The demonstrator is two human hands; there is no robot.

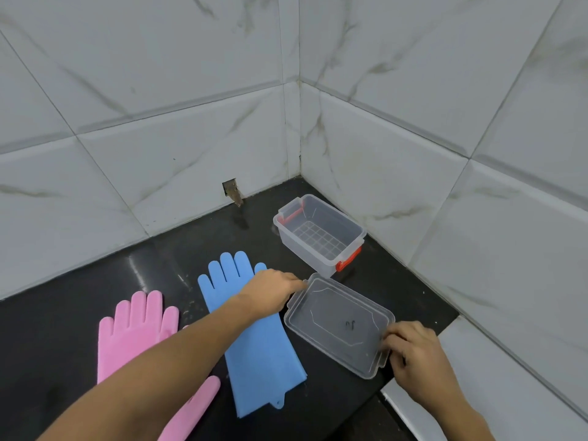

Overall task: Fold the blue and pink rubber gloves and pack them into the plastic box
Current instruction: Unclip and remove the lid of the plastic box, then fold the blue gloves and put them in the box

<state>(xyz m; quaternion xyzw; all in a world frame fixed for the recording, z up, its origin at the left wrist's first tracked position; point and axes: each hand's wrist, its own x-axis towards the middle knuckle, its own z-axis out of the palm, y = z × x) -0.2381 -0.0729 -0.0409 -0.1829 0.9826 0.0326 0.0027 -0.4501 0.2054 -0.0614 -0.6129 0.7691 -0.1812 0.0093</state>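
Note:
A blue rubber glove [254, 354] lies flat on the black counter, fingers pointing away from me. A pink rubber glove [136, 326] lies flat to its left, partly hidden under my left forearm. The clear plastic box [318, 233] with orange latches stands open and empty near the corner. Its clear lid [339, 323] rests upside down in front of the box. My left hand [270, 291] reaches across the blue glove and grips the lid's far left corner. My right hand [413, 351] grips the lid's near right edge.
The black counter [63, 345] is boxed in by white marble-tiled walls [159, 138] behind and to the right. A small broken notch [232, 190] shows at the base of the back wall. A white tiled ledge [477, 361] borders the counter's right edge.

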